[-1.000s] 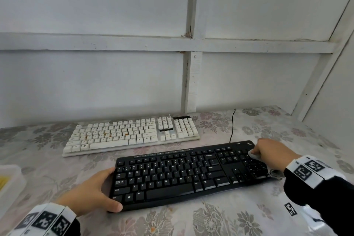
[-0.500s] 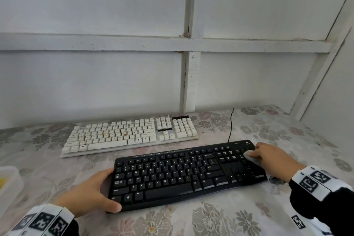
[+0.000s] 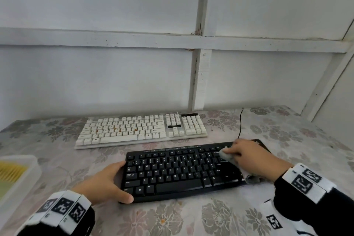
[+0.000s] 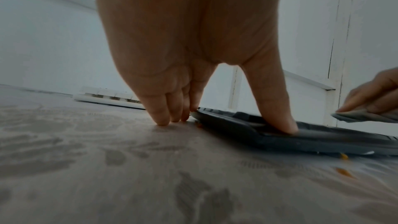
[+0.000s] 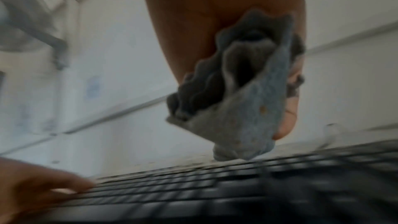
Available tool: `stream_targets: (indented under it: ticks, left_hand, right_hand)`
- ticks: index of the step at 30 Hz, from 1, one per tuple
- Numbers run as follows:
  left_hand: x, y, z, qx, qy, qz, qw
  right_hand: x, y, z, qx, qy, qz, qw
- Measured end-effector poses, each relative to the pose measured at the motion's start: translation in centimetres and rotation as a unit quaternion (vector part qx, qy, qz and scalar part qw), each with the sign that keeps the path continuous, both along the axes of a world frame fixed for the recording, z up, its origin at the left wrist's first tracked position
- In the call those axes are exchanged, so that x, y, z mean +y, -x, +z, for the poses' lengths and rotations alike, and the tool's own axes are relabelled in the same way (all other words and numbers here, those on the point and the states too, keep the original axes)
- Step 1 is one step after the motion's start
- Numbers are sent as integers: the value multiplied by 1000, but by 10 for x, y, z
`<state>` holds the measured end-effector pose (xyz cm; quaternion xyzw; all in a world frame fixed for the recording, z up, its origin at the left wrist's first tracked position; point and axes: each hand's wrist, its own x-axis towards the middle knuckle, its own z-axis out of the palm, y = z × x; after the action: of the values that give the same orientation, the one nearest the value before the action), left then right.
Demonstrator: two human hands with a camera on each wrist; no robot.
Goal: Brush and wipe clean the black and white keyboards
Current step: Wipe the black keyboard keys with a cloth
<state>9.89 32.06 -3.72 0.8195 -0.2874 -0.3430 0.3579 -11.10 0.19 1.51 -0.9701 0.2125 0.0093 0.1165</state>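
A black keyboard (image 3: 182, 170) lies near me on the floral tablecloth, with a white keyboard (image 3: 141, 128) behind it. My left hand (image 3: 122, 182) grips the black keyboard's left end, the thumb on its front corner (image 4: 288, 127) and the fingers (image 4: 170, 118) at its far-left edge on the table. My right hand (image 3: 235, 154) holds a folded grey cloth (image 3: 226, 157) and presses it on the keys near the Enter key. In the right wrist view the cloth (image 5: 247, 117) hangs bunched under the fingers just above the blurred keys (image 5: 193, 193). The number pad is hidden under my right hand.
A white plastic tray (image 3: 32, 176) holding something yellow sits at the table's left edge. A black cable (image 3: 240, 122) runs back from the black keyboard toward the white wall. Orange crumbs (image 4: 344, 171) lie on the tablecloth by the keyboard's front edge.
My right hand has slid the cloth leftward along the black keyboard, from the number pad to the keys by Enter. The left hand has kept its hold on the left end.
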Motion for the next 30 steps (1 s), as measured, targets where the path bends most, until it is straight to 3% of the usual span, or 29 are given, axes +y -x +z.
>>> stream_targets:
  ticks: [3,6,13,19,30]
  left_hand:
    - [0,1,3,2,-4,4,1000]
    - [0,2,4,4,-15,7,1000]
    - [-9,9,12,0,4,-12,1000]
    - [-6,9,12,-27,-14,8,999]
    - [-2,12,16,-22,-28,4,999]
  right_hand:
    - [63,-31,4,9,-46,124,991]
    - [117,-67,-4,1,-36,218,975]
    - [185,-112,-5,37,-40,246,968]
    - [184,-99,-7,51,7,216,975]
    - [116,-67,-23,36,34,183,982]
